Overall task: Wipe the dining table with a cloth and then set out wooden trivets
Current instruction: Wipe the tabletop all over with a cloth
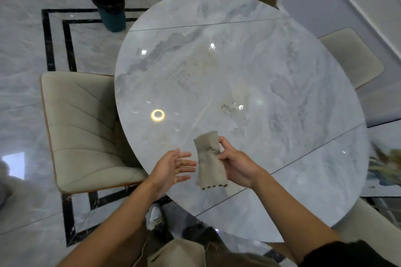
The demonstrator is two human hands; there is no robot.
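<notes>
Cloth [209, 159] is pinched at its middle by the right hand [235, 163], lower centre of the frame, over the table [238, 60] near its edge. The left hand [171, 166] is spread just beside it, nothing held. Wiping is judged not yet under way: the cloth must be flattened and pressed down. No trivets are seen, and the mid-table smears are hard to judge.

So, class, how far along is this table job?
Done: nothing clearly; a smear shows on the table. In hand: the right hand grips the folded cloth over it, left hand open alongside. Left: wiping, then trivets, none in view.
</notes>
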